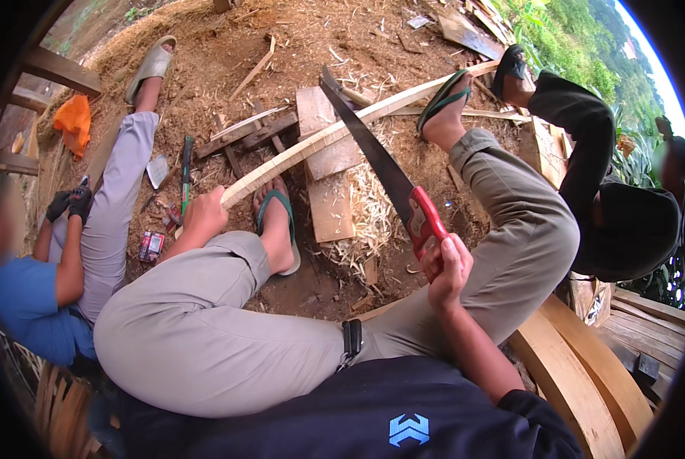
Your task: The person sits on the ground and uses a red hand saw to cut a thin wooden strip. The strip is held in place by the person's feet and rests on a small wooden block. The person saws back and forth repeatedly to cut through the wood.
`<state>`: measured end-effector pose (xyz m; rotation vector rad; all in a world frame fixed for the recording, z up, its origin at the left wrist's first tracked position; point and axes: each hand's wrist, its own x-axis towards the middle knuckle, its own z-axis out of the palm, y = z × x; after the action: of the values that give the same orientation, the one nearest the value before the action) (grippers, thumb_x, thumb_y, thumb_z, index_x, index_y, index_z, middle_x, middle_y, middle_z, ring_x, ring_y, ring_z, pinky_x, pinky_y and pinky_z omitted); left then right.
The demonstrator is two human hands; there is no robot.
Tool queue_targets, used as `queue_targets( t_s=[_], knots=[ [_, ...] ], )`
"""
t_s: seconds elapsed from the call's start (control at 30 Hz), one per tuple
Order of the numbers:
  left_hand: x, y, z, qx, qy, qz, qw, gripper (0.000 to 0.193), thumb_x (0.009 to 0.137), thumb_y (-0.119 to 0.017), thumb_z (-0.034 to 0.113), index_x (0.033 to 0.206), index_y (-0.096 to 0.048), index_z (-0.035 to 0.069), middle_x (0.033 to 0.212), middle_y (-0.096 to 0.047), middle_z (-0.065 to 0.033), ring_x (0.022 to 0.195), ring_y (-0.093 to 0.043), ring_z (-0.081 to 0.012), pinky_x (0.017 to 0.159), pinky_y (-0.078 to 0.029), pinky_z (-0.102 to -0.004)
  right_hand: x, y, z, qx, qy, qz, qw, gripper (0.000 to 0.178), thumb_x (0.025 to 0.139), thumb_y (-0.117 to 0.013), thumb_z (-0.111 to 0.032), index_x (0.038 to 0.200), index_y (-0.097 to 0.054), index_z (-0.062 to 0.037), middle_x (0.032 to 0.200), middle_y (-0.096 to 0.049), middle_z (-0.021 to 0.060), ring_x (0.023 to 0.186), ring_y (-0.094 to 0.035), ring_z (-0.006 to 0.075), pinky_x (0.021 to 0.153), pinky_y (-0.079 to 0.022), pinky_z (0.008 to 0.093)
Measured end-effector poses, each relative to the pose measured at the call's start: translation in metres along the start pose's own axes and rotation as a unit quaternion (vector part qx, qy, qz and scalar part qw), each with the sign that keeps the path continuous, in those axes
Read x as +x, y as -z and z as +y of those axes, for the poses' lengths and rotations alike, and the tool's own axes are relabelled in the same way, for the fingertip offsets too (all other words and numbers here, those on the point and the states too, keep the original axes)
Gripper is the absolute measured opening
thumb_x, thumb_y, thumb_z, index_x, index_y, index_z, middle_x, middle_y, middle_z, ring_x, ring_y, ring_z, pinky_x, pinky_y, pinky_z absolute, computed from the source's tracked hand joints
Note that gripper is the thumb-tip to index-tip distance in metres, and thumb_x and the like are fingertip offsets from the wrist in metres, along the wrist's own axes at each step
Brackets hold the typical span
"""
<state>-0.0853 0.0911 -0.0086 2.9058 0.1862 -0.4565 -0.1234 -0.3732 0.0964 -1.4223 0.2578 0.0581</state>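
My right hand (447,269) is wrapped round the red handle of a handsaw (379,157). Its dark blade points away from me and crosses above a long, pale wooden strip (289,159); whether the teeth touch it I cannot tell. Many fine crosswise lines run along this strip. At its near left end, my left hand (205,215) is closed round the wood. The strip passes over a short wooden board (323,126) on the ground, and its far end reaches past my right foot, in a green sandal (443,99).
Shavings (373,206) lie beside the board. A hammer (187,164) with a green and black handle and a red pack (151,246) lie to the left. One person in blue (29,298) sits at left, another in dark clothes (587,138) at right. Curved planks (579,375) stand near my right side.
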Motion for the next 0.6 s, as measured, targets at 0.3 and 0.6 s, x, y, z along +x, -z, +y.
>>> queue_targets(
  t_s=[0.3, 0.6],
  knots=[
    [-0.005, 0.012, 0.011, -0.041, -0.019, -0.018, 0.999, 0.024, 0.080, -0.063, 0.012, 0.103, -0.064, 0.007, 0.089, -0.071, -0.0250, 0.089, -0.069, -0.0468, 0.078, -0.053, -0.0584, -0.012, -0.013, 0.004, -0.059, 0.034, -0.083, 0.994, 0.031, 0.103, -0.055, -0.028, 0.084, -0.056, -0.0035, 0.060, -0.049, -0.0009, 0.050, -0.039, 0.0046, 0.046, -0.029, 0.0231],
    [0.016, 0.001, 0.036, -0.066, -0.061, -0.047, 0.995, 0.024, 0.083, -0.067, 0.019, 0.102, -0.064, 0.006, 0.091, -0.071, -0.0251, 0.090, -0.069, -0.0462, 0.080, -0.054, -0.0579, -0.027, -0.031, -0.005, -0.177, 0.053, -0.109, 0.977, 0.036, 0.103, -0.051, -0.031, 0.081, -0.055, -0.0029, 0.059, -0.052, 0.0012, 0.047, -0.038, 0.0059, 0.047, -0.030, 0.0239]
  ],
)
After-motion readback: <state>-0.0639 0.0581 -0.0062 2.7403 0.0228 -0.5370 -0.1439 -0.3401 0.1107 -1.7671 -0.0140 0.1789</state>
